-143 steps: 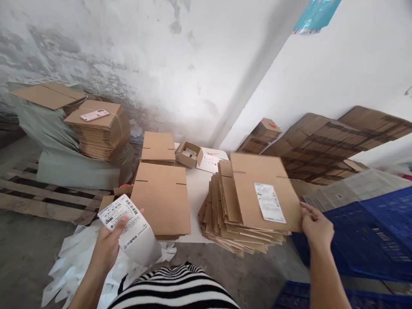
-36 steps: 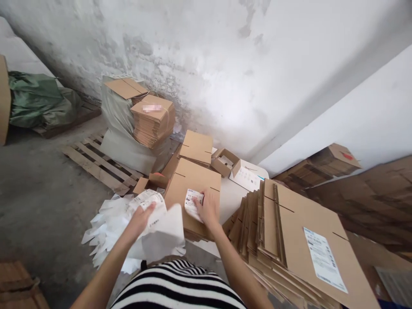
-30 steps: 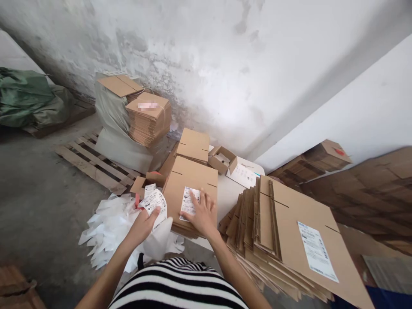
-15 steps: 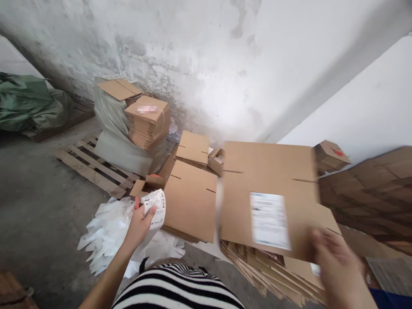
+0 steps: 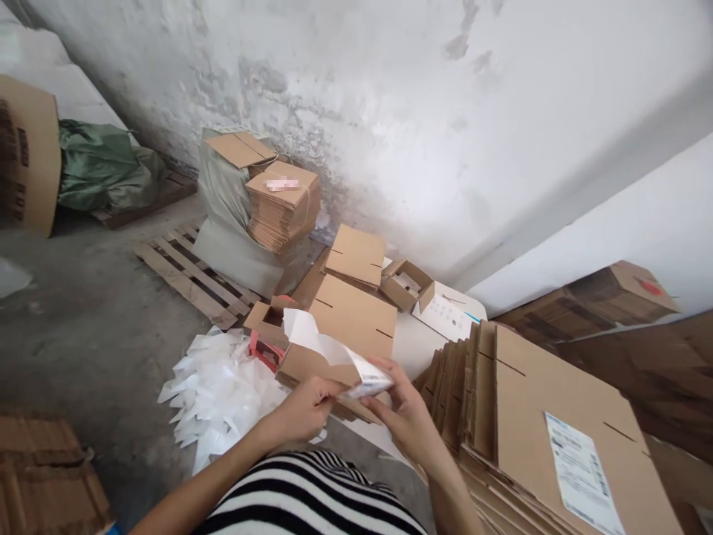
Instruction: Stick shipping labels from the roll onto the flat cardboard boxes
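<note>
A strip of shipping labels [image 5: 372, 377] is held between both hands, in front of my body. My left hand [image 5: 310, 407] pinches its near left edge, and my right hand [image 5: 402, 405] grips the right end with thumb and fingers. White backing paper [image 5: 312, 333] curls up from the strip to the left. Behind and below lies a stack of flat cardboard boxes [image 5: 356, 312]. To the right, a flat carton [image 5: 535, 401] leans on a row of others, with a white label [image 5: 582, 472] stuck on its face.
Discarded white backing paper [image 5: 223, 394] heaps on the floor at left, by a red tape dispenser [image 5: 264, 351]. A small open box [image 5: 409, 286] stands on the white table [image 5: 409, 342]. Farther back are a wooden pallet [image 5: 189, 271] and a bundled cardboard stack [image 5: 284, 212].
My right hand has let go of the labelled carton, which now leans on the right-hand pile. It has come over to the label strip, which my left hand has brought rightward.
</note>
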`<state>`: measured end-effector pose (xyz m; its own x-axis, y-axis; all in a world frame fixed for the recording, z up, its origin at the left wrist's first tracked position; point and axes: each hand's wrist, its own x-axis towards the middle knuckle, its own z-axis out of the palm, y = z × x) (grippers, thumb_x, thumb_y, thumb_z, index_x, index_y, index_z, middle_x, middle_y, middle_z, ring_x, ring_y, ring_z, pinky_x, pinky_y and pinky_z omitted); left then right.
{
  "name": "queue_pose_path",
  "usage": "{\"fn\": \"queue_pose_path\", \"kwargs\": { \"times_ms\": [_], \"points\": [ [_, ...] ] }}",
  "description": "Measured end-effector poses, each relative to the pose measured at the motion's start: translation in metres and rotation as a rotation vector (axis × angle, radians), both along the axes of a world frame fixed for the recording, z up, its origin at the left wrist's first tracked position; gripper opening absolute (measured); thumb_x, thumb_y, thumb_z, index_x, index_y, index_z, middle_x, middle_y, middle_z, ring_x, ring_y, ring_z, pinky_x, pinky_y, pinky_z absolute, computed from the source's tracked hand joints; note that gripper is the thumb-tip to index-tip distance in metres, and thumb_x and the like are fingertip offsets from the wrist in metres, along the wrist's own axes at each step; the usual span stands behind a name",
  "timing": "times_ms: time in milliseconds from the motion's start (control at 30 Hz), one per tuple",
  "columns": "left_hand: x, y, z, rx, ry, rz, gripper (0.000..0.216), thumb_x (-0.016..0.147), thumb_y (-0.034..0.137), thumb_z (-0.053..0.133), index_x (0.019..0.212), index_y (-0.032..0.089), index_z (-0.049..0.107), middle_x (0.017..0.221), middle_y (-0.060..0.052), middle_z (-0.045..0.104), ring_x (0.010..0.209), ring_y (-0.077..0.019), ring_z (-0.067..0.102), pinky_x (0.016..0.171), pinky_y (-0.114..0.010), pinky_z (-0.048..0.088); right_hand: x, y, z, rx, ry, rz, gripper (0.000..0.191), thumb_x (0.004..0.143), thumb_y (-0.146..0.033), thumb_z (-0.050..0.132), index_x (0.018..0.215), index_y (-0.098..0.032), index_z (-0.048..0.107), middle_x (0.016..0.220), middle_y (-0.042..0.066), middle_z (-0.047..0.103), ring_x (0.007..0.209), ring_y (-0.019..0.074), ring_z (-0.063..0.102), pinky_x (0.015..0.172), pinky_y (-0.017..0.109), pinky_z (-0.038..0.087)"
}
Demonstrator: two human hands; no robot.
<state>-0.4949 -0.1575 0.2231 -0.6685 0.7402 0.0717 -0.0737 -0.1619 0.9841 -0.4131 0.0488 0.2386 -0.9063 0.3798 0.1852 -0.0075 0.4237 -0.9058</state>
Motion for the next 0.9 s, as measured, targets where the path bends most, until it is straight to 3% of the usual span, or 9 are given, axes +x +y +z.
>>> {"fn": "queue_pose_path", "kwargs": {
  "times_ms": [133,200,333,467,567,633,767,833,900],
  "points": [
    [-0.006,-0.011,-0.003,0.108,-0.375,-0.058,0.044,0.082,0.047,0.061,0.108,0.014,0.073,0.104,-0.013,0.074,0.109,-0.0316,0.064,0.098,-0.042,0.045,-0.014,-0.026,-0.019,0.042,0.022,0.118,0.029,0.094,-0.036,0.054,0.118,-0.018,0.058,0.121,0.008,0.057,0.101,0.0186,0.059,0.087,0.038,0.052],
    [-0.009,-0.010,-0.006,0.179,-0.634,0.012,0.048,0.085,0.048,0.055,0.109,0.009,0.070,0.104,-0.017,0.074,0.107,-0.0310,0.065,0.097,-0.042,0.046,-0.015,-0.030,-0.023,0.060,0.030,0.163,0.027,0.094,-0.037,0.053,0.115,-0.021,0.059,0.120,0.008,0.058,0.101,0.0181,0.059,0.086,0.037,0.052],
    [-0.018,-0.005,-0.010,0.257,-0.809,0.293,0.038,0.089,0.027,0.054,0.117,0.003,0.062,0.105,-0.021,0.073,0.104,-0.0305,0.067,0.094,-0.042,0.050,-0.016,-0.039,-0.019,0.080,0.064,0.232,0.019,0.093,-0.039,0.054,0.103,-0.027,0.063,0.109,0.007,0.062,0.096,0.0191,0.058,0.081,0.036,0.053],
    [-0.041,-0.026,-0.025,0.276,-0.818,0.560,0.038,0.093,0.022,0.046,0.124,0.002,0.056,0.106,-0.020,0.072,0.100,-0.0284,0.069,0.088,-0.041,0.055,-0.023,-0.032,0.007,0.076,0.144,0.286,0.012,0.089,-0.036,0.058,0.087,-0.025,0.064,0.088,0.006,0.060,0.088,0.0215,0.058,0.077,0.036,0.050],
    [-0.064,-0.060,-0.045,0.287,-0.753,0.916,0.034,0.095,0.016,0.040,0.122,0.005,0.057,0.098,-0.017,0.074,0.092,-0.0235,0.072,0.082,-0.036,0.058,-0.042,-0.011,0.016,-0.047,0.299,0.125,0.015,0.090,-0.035,0.054,0.087,-0.021,0.056,0.084,0.003,0.056,0.079,0.0165,0.055,0.072,0.029,0.046],
    [-0.074,-0.078,-0.056,0.304,-0.664,1.065,0.032,0.094,0.014,0.040,0.120,0.008,0.059,0.093,-0.013,0.075,0.089,-0.0222,0.072,0.082,-0.036,0.058,-0.065,0.001,0.003,-0.067,0.227,-0.033,0.020,0.088,-0.040,0.053,0.087,-0.020,0.051,0.078,0.001,0.054,0.070,0.0149,0.052,0.064,0.026,0.044],
    [-0.069,-0.079,-0.063,0.168,-0.554,0.863,0.026,0.090,0.017,0.052,0.109,0.010,0.067,0.097,-0.014,0.075,0.100,-0.0271,0.069,0.088,-0.040,0.055,-0.108,-0.006,-0.054,0.136,-0.126,-0.082,0.032,0.074,-0.046,0.062,0.089,-0.018,0.055,0.079,0.005,0.059,0.076,0.0228,0.055,0.071,0.035,0.046],
    [-0.059,-0.067,-0.064,-0.004,-0.496,0.754,0.025,0.087,0.023,0.058,0.105,0.011,0.069,0.100,-0.015,0.075,0.106,-0.0303,0.066,0.093,-0.042,0.052,-0.112,-0.020,-0.078,0.344,-0.148,-0.133,0.046,0.072,-0.046,0.066,0.105,-0.016,0.058,0.108,0.014,0.060,0.104,0.0313,0.053,0.090,0.044,0.042],
    [-0.050,-0.057,-0.068,-0.148,-0.419,0.663,0.029,0.085,0.031,0.063,0.105,0.011,0.070,0.101,-0.016,0.075,0.112,-0.0332,0.063,0.098,-0.045,0.048,-0.105,-0.030,-0.093,0.601,-0.183,-0.128,0.063,0.073,-0.050,0.066,0.127,-0.020,0.052,0.141,0.016,0.042,0.130,0.0361,0.035,0.105,0.051,0.027]
  ]
}}
